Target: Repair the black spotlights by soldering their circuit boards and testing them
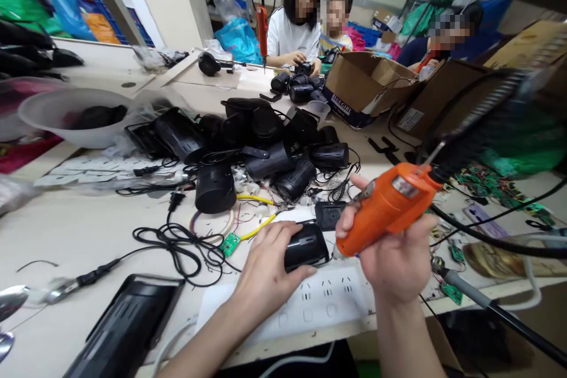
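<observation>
My left hand [271, 260] is closed around a black plastic housing [305, 246] that lies on its side near the table's front edge. My right hand [396, 251] grips an orange electric screwdriver [385, 207], its fingers wrapped round the body. The tool slants down to the left, and its lower end is close to the right end of the housing; whether they touch cannot be made out. Just behind the housing sits a flat black part [330, 214]. A white power strip [328, 295] lies in front, below both hands.
Black housings [266, 159] are piled mid-table, with yellow-handled pliers [259, 225] and a green circuit board [230, 244] nearer. Coiled black cord [177, 248] lies left; a soldering iron [469, 292] and boards lie right. People work across the table beside a cardboard box [367, 85].
</observation>
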`<state>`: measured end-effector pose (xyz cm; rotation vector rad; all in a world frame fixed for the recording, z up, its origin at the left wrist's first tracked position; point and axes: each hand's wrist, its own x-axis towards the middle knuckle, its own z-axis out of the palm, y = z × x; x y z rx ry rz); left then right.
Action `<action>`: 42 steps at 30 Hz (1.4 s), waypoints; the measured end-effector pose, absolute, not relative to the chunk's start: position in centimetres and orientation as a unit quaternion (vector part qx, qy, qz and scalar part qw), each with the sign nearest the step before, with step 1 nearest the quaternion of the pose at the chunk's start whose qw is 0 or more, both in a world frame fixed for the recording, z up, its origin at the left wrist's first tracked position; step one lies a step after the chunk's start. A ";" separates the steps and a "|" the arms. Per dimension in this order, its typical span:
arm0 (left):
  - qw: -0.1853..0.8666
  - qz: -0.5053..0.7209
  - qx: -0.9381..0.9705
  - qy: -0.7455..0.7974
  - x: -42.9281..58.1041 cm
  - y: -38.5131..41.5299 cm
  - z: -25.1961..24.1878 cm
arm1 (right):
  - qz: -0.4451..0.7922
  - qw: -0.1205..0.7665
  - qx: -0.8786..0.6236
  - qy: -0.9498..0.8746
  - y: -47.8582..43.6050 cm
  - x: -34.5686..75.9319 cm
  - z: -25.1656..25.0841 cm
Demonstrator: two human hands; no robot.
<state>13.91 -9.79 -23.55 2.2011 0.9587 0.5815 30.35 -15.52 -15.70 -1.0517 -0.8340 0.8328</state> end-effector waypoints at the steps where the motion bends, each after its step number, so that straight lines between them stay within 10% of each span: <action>1: 0.330 0.228 0.838 0.371 14.1 -9.8 -23.6 | 0.369 0.709 -0.476 -0.367 -15.6 30.0 -15.6; 20: 0.233 0.231 0.823 0.464 3.2 -4.9 -18.3 | 0.128 0.778 -0.560 -0.254 -13.7 34.7 -17.5; 42: 0.243 0.268 0.852 0.378 15.8 -10.9 -23.9 | 0.412 0.730 -0.408 -0.362 -17.0 28.2 -17.1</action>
